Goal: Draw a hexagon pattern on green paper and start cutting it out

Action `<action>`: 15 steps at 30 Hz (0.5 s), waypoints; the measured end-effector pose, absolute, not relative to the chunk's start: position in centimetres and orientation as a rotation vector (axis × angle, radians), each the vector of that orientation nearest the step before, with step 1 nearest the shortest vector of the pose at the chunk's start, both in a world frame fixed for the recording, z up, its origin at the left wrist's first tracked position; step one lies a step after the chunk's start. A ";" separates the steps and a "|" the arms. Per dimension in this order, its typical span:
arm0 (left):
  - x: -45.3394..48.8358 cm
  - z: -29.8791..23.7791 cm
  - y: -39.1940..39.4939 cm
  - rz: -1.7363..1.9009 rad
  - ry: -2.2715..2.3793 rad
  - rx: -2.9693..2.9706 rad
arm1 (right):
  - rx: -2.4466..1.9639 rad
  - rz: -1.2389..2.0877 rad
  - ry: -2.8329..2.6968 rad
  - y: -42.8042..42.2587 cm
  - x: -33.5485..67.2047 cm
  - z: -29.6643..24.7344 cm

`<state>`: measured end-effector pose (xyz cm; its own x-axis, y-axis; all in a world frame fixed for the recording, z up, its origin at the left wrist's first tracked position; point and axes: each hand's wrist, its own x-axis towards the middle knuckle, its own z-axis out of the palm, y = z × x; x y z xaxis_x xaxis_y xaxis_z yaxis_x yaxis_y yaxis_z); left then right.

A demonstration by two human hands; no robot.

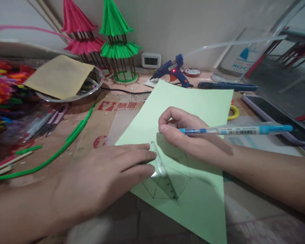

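A sheet of light green paper (198,105) lies slanted before me, with a many-sided figure of thin dark lines drawn on its lower part. Across those lines lies a clear plastic ruler (165,172). My left hand (112,171) rests on the ruler's left edge, palm down, its fingers stretched out. Between thumb and fingers my right hand (183,130) grips a blue and clear pen (236,129), whose back end points right. The pen's tip is near the ruler's far end, mostly hidden by my fingers.
A blue glue gun (174,70) with a lit red light stands behind the paper, near a small digital clock (151,60). Pink (83,30) and green (120,44) tiered models stand at the back. A phone (282,118) lies right; a metal bowl (100,81) sits left.
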<state>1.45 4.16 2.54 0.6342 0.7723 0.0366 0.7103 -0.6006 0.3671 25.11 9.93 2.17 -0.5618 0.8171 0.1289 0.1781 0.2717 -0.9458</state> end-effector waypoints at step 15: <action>1.4 2.7 4.3 0.315 1.061 2.654 | -0.891 1.291 -1.932 9.9 25.0 2.3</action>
